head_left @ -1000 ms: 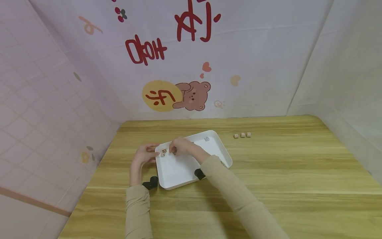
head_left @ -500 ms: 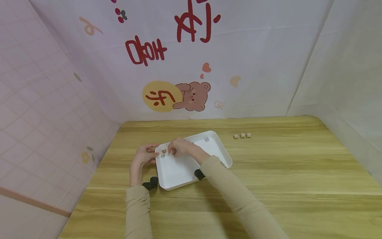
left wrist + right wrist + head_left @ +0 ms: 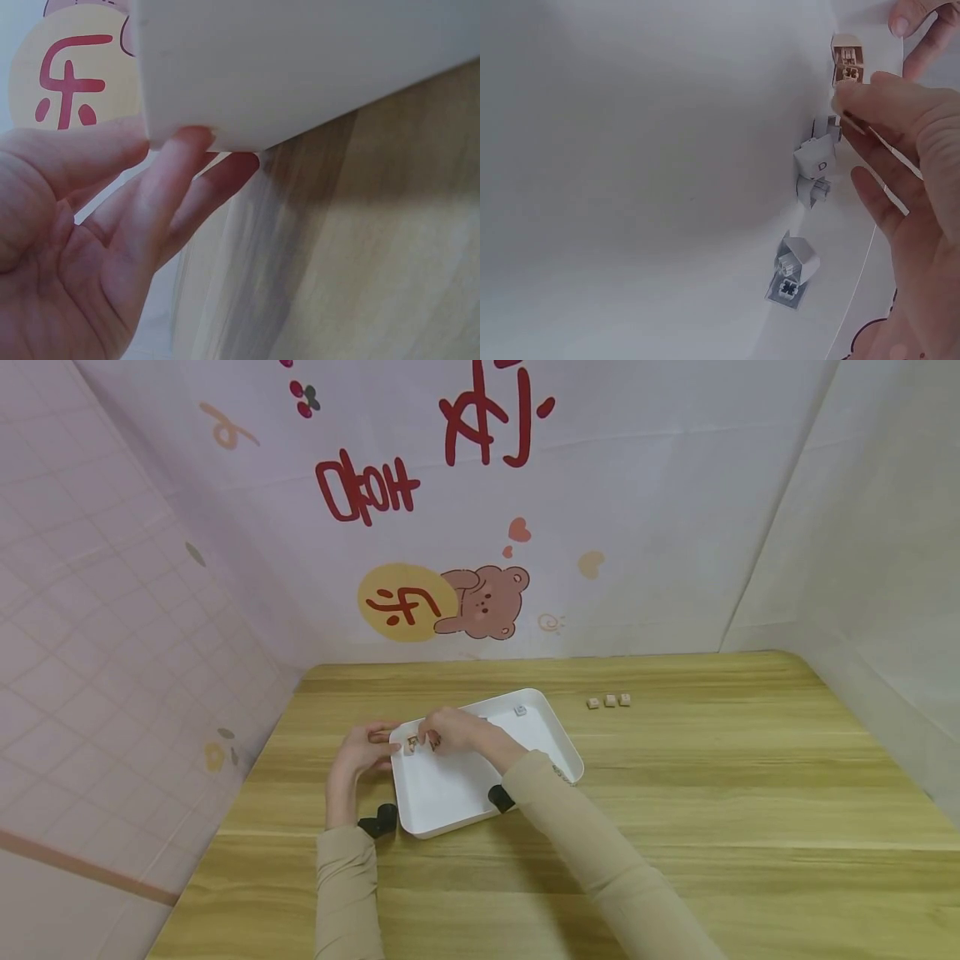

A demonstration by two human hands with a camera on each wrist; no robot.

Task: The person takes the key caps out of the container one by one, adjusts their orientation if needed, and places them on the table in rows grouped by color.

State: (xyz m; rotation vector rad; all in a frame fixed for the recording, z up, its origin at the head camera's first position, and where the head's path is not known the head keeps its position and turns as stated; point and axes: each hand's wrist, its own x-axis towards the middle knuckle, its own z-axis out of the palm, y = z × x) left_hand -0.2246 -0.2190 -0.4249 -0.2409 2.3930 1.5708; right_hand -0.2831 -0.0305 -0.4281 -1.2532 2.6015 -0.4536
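Note:
My left hand (image 3: 362,750) grips the far left corner of a white tray (image 3: 300,67), its fingertips against the wall and at the bottom edge. Inside the tray my right hand (image 3: 456,731) pinches a small keycap (image 3: 853,121) between thumb and finger, mostly hidden by them. Just beyond those fingertips, beige-and-brown keycaps (image 3: 847,60) lie by the tray's end wall. Along the far wall, a white keycap printed with a letter (image 3: 814,159) sits among grey ones, and a tilted pair of grey-white keycaps (image 3: 793,270) lies farther along.
Three pale keycaps (image 3: 610,700) stand in a row on the wooden table (image 3: 750,793), right of the tray. A light keycap (image 3: 521,711) lies near the tray's far right corner. Black wrist mounts (image 3: 378,821) sit at both wrists. A printed cloth wall (image 3: 637,510) rises behind the table.
My right hand has shifted slightly left inside the tray, toward the keycaps at its left end. The left hand and the tray stay where they were.

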